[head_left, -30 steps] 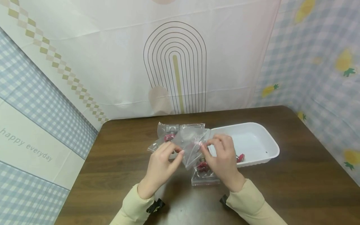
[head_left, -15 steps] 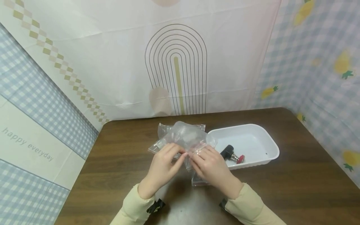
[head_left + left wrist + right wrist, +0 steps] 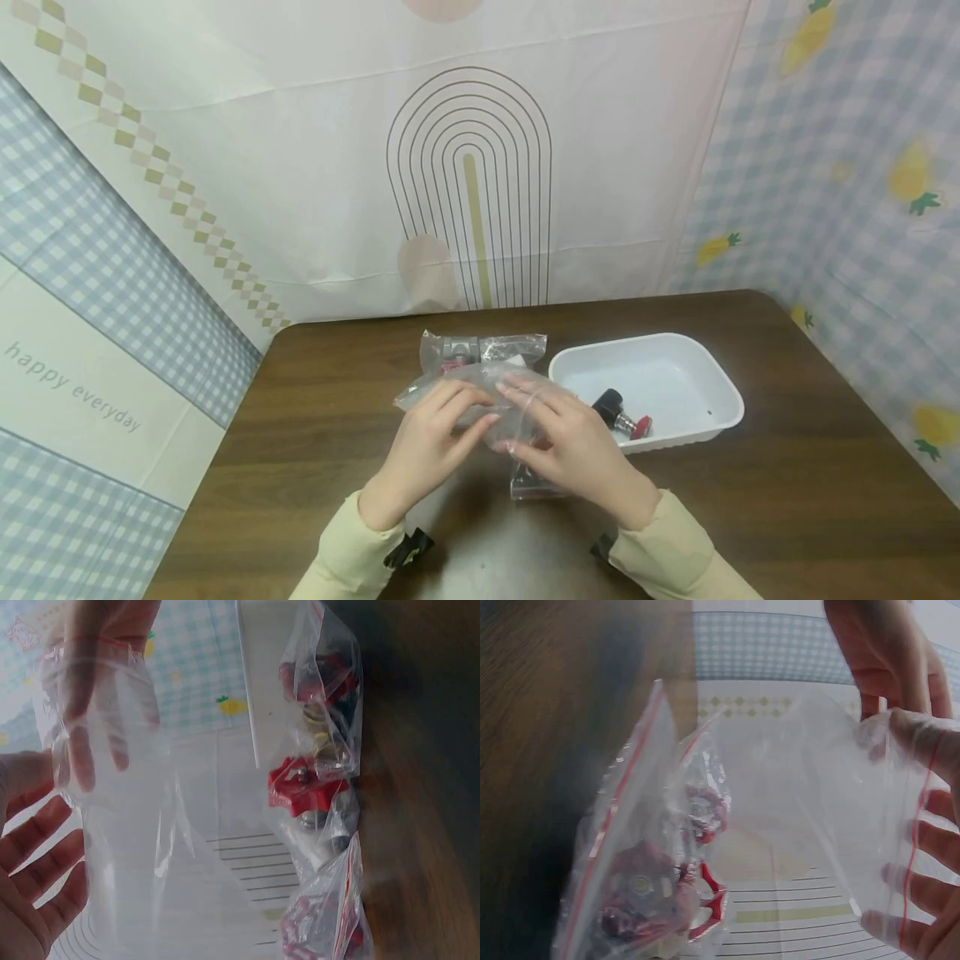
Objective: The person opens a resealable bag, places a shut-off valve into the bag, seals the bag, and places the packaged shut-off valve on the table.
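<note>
A clear zip bag (image 3: pixel 480 379) with a red closure line is spread between both hands, and nothing shows inside it but fingers. My left hand (image 3: pixel 420 450) holds the bag's edge between thumb and fingers. My right hand (image 3: pixel 581 446) has its fingers spread and fairly straight behind the bag's clear film, near the mouth, as the left wrist view shows. Beneath lie bagged valves with red handwheels: one red handwheel (image 3: pixel 307 787) shows plainly in the left wrist view, and a bagged handwheel (image 3: pixel 639 889) appears in the right wrist view. Part of these is hidden by the hands.
A white tray (image 3: pixel 675 387) stands right of the hands, with a black-bodied valve (image 3: pixel 609 404) with a red handwheel in it. Behind the left hand a grey valve (image 3: pixel 459 348) lies bagged. The brown table (image 3: pixel 315 417) meets a patterned cloth backdrop (image 3: pixel 315 167).
The bag, earlier pinched by both hands, has tipped lower. My right hand has moved left, and its fingers have spread behind the film. The tray's valve has come into view.
</note>
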Demonstrator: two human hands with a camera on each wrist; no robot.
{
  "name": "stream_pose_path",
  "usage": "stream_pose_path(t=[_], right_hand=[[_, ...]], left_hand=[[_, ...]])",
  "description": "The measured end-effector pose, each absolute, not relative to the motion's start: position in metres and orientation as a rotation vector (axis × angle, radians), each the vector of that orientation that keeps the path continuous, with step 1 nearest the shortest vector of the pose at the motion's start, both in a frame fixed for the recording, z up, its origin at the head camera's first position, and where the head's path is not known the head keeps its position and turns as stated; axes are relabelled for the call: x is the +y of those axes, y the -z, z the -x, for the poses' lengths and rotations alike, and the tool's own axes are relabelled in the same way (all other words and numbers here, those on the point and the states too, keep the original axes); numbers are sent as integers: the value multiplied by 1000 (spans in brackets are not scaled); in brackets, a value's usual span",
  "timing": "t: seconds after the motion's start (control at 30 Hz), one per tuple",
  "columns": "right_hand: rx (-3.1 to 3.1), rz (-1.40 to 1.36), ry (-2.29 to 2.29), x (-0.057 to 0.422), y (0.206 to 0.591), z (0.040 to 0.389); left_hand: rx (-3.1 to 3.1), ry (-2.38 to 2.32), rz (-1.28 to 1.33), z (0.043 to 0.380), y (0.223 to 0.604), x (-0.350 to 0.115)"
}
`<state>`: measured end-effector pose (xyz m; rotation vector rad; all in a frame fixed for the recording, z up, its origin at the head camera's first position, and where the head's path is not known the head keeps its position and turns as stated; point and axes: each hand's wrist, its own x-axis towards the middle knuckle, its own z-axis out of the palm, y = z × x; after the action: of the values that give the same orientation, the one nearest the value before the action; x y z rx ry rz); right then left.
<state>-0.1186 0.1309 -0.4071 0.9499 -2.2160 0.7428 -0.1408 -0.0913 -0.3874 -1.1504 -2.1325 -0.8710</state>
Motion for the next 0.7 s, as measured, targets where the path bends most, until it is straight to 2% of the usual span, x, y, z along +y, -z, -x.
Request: stream_pose_path(t=[0.2,0.47,0.7], right_hand=[[-2345,-893,-930,138,401,111],[-2352,-698,-1348,150,392,105],[-2300,-706,-1783,155,393,107]], left_hand=[[-2106,728,1160,151,382,-105],[-1957,816,907,161,370,-138],[-1968,935,979,158,379,-154]])
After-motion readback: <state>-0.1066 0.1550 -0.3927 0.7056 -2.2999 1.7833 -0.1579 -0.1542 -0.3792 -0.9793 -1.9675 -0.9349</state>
